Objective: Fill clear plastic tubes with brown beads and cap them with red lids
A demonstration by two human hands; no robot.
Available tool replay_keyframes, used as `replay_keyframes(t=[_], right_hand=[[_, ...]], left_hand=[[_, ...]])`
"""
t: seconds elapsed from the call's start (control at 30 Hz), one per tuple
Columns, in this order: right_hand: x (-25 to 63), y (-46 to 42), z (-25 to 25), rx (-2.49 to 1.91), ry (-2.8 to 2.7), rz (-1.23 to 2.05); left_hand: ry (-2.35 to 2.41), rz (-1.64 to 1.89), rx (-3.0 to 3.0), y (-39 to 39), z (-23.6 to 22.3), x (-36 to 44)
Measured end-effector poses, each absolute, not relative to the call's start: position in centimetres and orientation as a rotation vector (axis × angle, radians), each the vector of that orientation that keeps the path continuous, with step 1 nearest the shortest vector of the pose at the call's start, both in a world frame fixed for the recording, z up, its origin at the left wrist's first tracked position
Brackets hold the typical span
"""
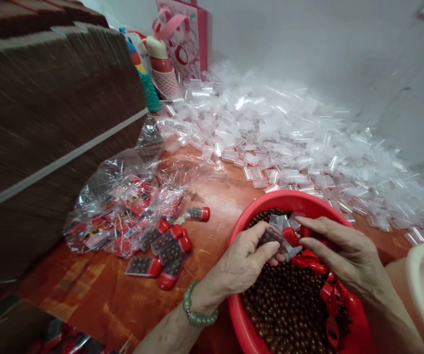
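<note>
Bead-filled clear case (268,236) sits clamped in the left hand (243,258) over the red basin (237,314), likely so stray brown beads (289,300) drop back inside. The right hand's (348,248) fingers are parted at a red cap (290,236), grip unclear.

Glossy dark-brown beads (289,300) fill a bright red basin (236,236) at four o'clock, with small red plastic parts (332,300) on them, above a mottled orange-brown surface (104,305). At seven o'clock, clear packs (171,251) show brown dots under red ends; at six, a bracelet (201,318) is mottled green. Colourless, white-glinting cases (289,130) spread at two o'clock, and a pink-and-white patterned bag (184,49) is near eleven.
</note>
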State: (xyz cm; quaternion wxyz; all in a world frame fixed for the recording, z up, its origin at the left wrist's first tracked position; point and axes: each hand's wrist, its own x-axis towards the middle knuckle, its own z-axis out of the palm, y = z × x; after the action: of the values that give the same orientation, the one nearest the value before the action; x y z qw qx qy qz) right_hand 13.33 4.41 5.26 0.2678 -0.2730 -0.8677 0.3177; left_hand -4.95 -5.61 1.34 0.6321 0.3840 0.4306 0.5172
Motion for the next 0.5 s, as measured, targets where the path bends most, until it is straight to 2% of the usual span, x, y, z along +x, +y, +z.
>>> replay_keyframes(t=[0.23, 0.5], right_hand=[[12.6, 3.7, 4.8, -0.620, -2.484, 0.832], [11.9, 3.6, 5.2, -0.696, -2.333, 0.737]], left_hand=[[0.979, 1.195, 0.924, -5.5, 0.9, -5.1], [1.080, 1.132, 1.073, -5.7, 0.8, -5.1]])
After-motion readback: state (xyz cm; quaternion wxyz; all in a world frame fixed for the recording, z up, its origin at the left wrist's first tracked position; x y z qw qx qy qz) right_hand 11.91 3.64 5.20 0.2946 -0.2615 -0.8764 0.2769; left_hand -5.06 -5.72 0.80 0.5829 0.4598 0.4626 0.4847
